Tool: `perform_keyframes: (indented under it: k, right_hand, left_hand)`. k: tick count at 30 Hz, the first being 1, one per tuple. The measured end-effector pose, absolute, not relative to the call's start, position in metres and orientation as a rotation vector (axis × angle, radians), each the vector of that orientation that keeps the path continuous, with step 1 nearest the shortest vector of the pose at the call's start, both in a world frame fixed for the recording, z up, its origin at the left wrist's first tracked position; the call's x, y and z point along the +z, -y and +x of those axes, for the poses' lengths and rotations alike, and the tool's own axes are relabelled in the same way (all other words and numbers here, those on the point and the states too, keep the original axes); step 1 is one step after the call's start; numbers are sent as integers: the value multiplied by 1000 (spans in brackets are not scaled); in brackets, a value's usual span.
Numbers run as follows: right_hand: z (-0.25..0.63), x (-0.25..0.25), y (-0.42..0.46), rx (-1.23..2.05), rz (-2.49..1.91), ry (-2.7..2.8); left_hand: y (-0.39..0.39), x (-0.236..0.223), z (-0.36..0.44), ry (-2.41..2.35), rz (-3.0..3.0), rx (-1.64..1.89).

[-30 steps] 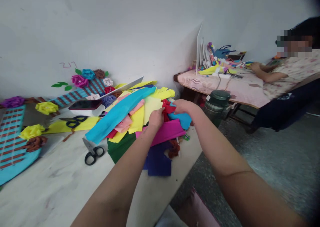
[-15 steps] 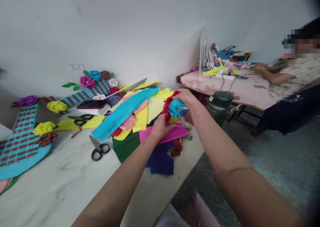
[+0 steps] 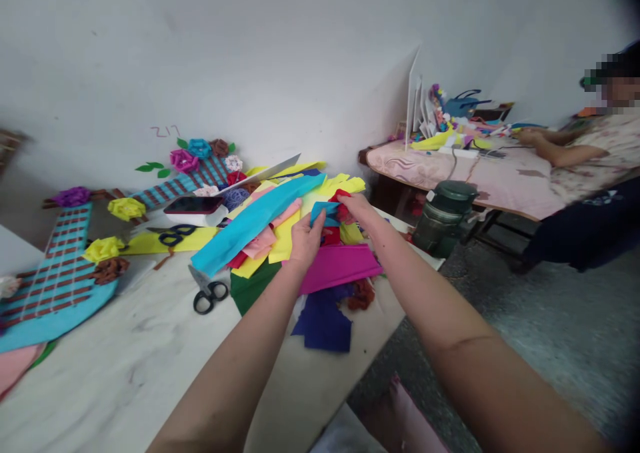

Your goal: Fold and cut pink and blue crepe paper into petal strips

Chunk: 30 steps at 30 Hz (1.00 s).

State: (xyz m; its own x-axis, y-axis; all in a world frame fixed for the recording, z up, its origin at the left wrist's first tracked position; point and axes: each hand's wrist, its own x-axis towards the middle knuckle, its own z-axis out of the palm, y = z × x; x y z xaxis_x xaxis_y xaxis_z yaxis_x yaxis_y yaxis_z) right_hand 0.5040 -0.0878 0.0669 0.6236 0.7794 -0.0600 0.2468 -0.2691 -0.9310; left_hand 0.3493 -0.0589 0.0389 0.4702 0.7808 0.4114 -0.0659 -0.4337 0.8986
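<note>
My left hand (image 3: 306, 237) is closed, its thumb and fingers gripping a small piece of blue crepe paper (image 3: 324, 208). Beside it, my right hand (image 3: 356, 209) pinches a crumpled piece of red crepe paper (image 3: 344, 214), which touches the blue one. Both hands are over a heap of coloured crepe paper. A long light-blue strip (image 3: 260, 223) lies across the heap on the left. Nearer me are a magenta piece (image 3: 340, 266), a dark blue piece (image 3: 325, 320) and a dark green sheet (image 3: 253, 288). Black-handled scissors (image 3: 207, 293) rest left of the heap.
A turquoise guitar-shaped board (image 3: 65, 260) with paper flowers lies at the left. Near the wall are a phone (image 3: 194, 204) on a white box and a second pair of scissors (image 3: 175, 234). A dark green canister (image 3: 445, 216) stands past the table's right edge; a person sits at another table (image 3: 500, 183).
My left hand has risen from the magenta piece and now grips the blue paper. My right hand has shifted slightly left and lower with the red paper. The view has turned slightly left.
</note>
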Motion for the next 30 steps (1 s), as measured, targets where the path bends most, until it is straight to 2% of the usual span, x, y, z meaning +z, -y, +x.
perform_keyframes:
  k: [8,12,23,30]
  right_hand:
    - [520,54,79,600,-1976,962]
    - [526,52,72,662,-1987,834]
    - [527,46,72,682,-1899,709]
    - [515,45,80,559,-1902,784]
  left_hand:
    - [71,54,323,-465,1842,1065]
    - [72,71,315,-374,1824,1124]
    - [44,128,264,-282,1428,1585]
    - [-3,143,207,-230,1149,1832]
